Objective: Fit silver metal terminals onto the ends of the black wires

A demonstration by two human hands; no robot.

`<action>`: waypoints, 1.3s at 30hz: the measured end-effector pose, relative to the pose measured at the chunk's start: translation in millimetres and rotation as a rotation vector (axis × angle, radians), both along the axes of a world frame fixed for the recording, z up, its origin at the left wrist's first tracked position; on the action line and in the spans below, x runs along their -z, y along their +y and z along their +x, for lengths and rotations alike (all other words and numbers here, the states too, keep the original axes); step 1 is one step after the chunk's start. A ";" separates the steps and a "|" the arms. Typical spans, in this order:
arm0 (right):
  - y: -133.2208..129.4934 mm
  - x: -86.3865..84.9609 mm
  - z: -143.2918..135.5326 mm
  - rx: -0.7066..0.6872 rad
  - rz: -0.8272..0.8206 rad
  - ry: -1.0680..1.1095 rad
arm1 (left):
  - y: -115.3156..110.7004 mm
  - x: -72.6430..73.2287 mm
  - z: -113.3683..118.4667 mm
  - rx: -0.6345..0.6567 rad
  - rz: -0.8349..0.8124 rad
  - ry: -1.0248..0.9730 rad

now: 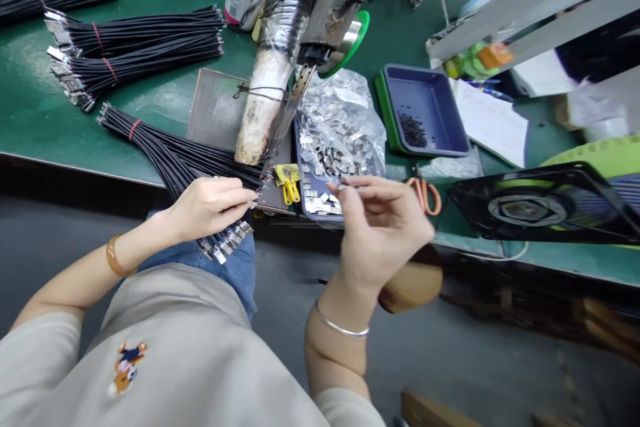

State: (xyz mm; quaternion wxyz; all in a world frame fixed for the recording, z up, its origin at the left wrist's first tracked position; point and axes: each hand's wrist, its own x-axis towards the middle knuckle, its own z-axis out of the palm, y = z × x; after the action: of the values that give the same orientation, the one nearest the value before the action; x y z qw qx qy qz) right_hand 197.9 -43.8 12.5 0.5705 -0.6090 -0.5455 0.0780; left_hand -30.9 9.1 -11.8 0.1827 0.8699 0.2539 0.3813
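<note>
My left hand (215,207) is closed, with its fingertips pressed together at the stripped wire ends of a bundle of black cables (170,153) at the table edge. It appears to pinch one cable there, though the fingers cover most of it. Below that hand hang cables with silver metal plugs (230,240). My right hand (383,227) is raised in front of a blue tray (320,217) of small metal connectors (323,203). Thumb and forefinger pinch a tiny piece, probably a metal connector, too small to make out fully.
An exhaust duct (263,107) and a metal soldering stand (295,100) come down over a dark board (213,103). Yellow clips (287,183) lie beside the tray. Further right are a blue bin (440,107), orange-handled scissors (427,197) and a black fan (530,207). Tied cable bundles (145,40) lie at left.
</note>
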 end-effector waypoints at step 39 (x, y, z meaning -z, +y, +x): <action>-14.7 28.4 -58.6 -0.170 0.100 -0.171 | -9.6 -12.6 11.4 -0.168 -0.551 -0.139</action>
State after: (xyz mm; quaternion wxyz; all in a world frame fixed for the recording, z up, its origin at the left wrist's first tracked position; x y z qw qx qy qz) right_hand 139.3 -58.5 -15.9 0.5430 -0.5359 -0.6448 0.0465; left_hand -19.5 -0.5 0.8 0.3967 0.7353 0.4059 0.3703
